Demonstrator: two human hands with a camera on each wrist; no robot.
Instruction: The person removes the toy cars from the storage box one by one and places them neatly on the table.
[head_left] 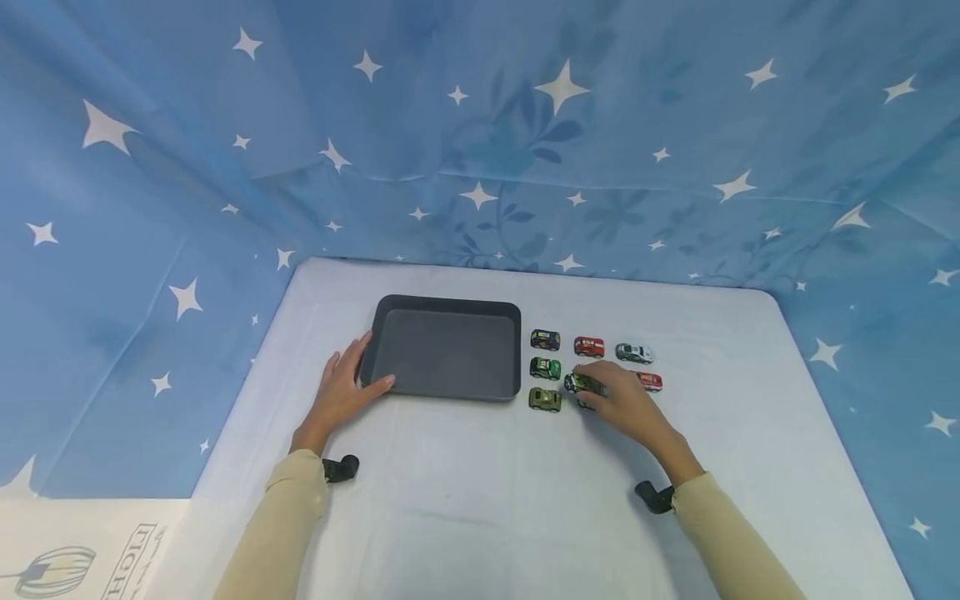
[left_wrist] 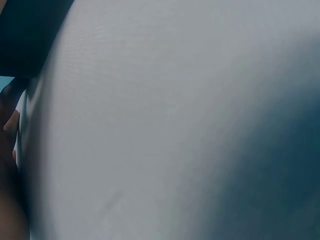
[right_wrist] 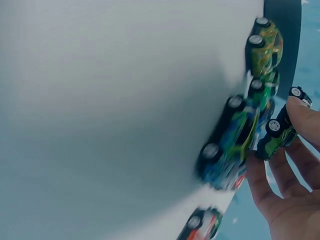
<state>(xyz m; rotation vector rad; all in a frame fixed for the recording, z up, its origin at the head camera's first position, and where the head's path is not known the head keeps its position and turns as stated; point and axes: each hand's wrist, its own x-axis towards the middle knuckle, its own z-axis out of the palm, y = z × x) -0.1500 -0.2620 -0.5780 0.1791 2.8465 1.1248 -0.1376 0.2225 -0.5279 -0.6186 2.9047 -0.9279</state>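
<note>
My right hand (head_left: pixel 618 404) pinches a small green and black toy car (right_wrist: pixel 272 145) between thumb and fingers, lifted and tilted in the right wrist view. Just beneath that hand, a blue-green toy car (right_wrist: pixel 227 142) stands on the table, mostly hidden in the head view. A dark grey tray (head_left: pixel 450 392) lies on the left, with nothing in it. My left hand (head_left: pixel 341 392) rests at its near left corner, fingers along the left side and thumb by the front edge. Only a sliver of that hand shows in the left wrist view.
Left of my right hand stand a purple-blue car (head_left: pixel 545 339), a green car (head_left: pixel 545 368) and an olive car (head_left: pixel 545 400). Behind and right of it are a red car (head_left: pixel 589 347), a silver-white car (head_left: pixel 634 353) and a red-orange car (head_left: pixel 651 382). A white cloth covers the table (head_left: pixel 465 475).
</note>
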